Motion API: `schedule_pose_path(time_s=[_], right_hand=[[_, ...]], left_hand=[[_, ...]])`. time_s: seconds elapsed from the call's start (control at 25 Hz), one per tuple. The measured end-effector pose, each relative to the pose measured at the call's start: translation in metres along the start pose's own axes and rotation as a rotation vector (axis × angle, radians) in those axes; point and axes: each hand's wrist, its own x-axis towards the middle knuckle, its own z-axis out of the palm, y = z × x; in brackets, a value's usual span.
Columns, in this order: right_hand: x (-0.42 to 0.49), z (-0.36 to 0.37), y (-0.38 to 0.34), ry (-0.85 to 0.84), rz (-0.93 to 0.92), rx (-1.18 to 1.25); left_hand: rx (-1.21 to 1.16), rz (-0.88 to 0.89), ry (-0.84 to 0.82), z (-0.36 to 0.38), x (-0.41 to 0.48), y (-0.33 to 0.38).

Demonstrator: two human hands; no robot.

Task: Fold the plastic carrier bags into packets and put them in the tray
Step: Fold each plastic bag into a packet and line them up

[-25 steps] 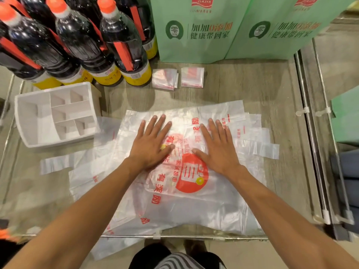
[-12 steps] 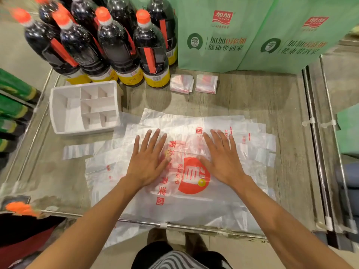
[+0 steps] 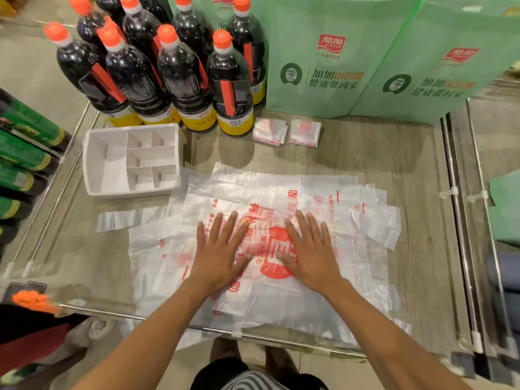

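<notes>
A pile of clear plastic carrier bags (image 3: 281, 192) with red print lies flat on the wooden shelf. My left hand (image 3: 219, 254) and my right hand (image 3: 312, 251) both press flat on the top bag, fingers straight and spread, side by side over the red round logo. Two folded bag packets (image 3: 270, 132) (image 3: 305, 133) lie at the back, in front of the green bags. The white divided tray (image 3: 92, 164) stands at the left, with nothing showing in its compartments.
Several dark sauce bottles (image 3: 183, 80) with orange caps stand behind the tray. Two green printed bags (image 3: 323, 66) stand at the back right. A metal rail (image 3: 253, 333) edges the shelf front. Green bottles (image 3: 19, 153) lie beyond the left edge.
Both hands stay pressed flat on the top bag in about the same spot. The view has pulled back and tilted up, showing more of the bottles and green bags.
</notes>
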Motion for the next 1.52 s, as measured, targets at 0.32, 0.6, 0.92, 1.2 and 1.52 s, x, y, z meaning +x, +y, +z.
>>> schedule_pose_path(time_s=[0.32,0.6,0.92,1.2,1.52], right_hand=[[0.033,-0.007,0.015,0.024,-0.02,-0.05],[0.036,-0.019,0.016,0.07,0.026,0.004],[0.006,-0.063,-0.004,0.212,0.118,0.019],[-0.038,-0.088,-0.019,0.363,0.222,0.076],[-0.029,-0.077,-0.001,0.408,0.179,0.138]], left_hand=[[-0.004,0.007,0.052,-0.006,0.031,-0.003],[-0.048,0.008,0.108,-0.011,0.034,-0.002],[-0.066,0.03,0.188,-0.044,0.018,-0.009],[-0.134,0.116,0.305,-0.082,0.01,-0.019],[-0.139,0.121,0.445,-0.08,0.033,-0.011]])
